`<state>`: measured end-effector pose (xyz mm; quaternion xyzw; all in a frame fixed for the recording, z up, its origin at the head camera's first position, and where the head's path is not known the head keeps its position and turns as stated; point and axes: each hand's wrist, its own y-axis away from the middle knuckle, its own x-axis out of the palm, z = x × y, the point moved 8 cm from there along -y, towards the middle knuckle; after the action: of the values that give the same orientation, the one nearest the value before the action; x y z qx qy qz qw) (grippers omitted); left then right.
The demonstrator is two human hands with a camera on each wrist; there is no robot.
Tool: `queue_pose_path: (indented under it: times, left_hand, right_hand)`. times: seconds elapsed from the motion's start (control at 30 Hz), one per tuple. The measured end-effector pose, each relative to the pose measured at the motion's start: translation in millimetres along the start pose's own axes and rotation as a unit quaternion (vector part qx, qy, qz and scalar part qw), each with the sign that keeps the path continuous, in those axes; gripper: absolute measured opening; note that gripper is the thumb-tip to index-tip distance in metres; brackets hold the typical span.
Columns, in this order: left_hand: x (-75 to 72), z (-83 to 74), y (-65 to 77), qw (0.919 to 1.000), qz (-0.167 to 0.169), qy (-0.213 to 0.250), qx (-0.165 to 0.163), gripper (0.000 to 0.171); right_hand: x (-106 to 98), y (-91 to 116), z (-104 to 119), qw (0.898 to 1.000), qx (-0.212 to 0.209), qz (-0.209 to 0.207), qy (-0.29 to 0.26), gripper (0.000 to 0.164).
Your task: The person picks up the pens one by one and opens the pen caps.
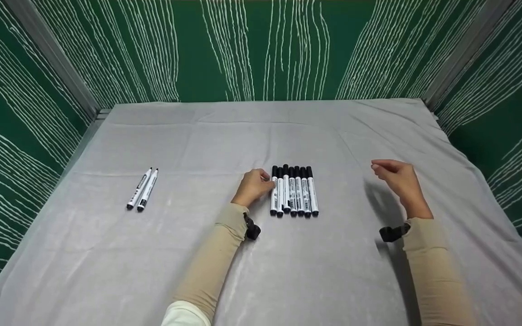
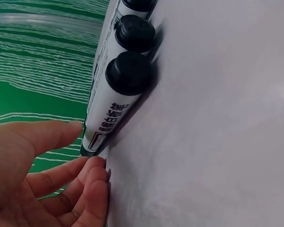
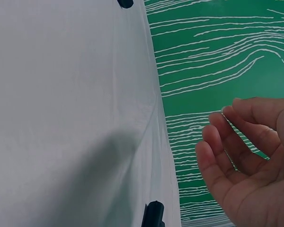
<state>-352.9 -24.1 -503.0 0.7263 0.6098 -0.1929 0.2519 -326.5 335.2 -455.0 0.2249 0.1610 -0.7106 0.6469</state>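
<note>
Several black-capped white markers [image 1: 292,192] lie side by side in a row near the middle of the table. At the left end of that row is my left hand [image 1: 254,184], its thumb and fingertips at the outermost marker [image 2: 102,104]. In the left wrist view the thumb is beside the barrel and the loosely bent fingers lie near its far end, not wrapped round it. Whether they press on it is unclear. My right hand [image 1: 399,179] hovers to the right of the row, with thumb and index finger close together and nothing visible between them.
Two more markers [image 1: 143,189] lie slanted on the left of the table. A grey cloth [image 1: 333,271] covers the table, creased at the right. Green panels [image 1: 197,50] with white lines and metal posts [image 1: 57,54] stand around it. Both wrists wear small black cameras.
</note>
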Motion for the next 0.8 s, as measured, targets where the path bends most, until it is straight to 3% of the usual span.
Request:
queue_pose_path:
  times: [0.4, 0.63, 0.8]
  left_hand:
    - [2.5, 3.1, -5.0, 0.9994, 0.009, -0.007, -0.032, 0.033]
    - [2.1, 3.4, -5.8, 0.9990, -0.001, 0.009, -0.043, 0.025]
    - [2.7, 3.1, -5.4, 0.9985, -0.005, -0.014, -0.053, 0.018]
  right_hand:
    - [3.4, 1.8, -0.8, 1.000, -0.004, 0.017, -0.002, 0.055]
    - [3.9, 0.2, -3.6, 1.000, -0.004, 0.018, -0.002, 0.052]
    - [4.2, 0.9, -5.7, 1.000, -0.005, 0.020, -0.005, 0.054]
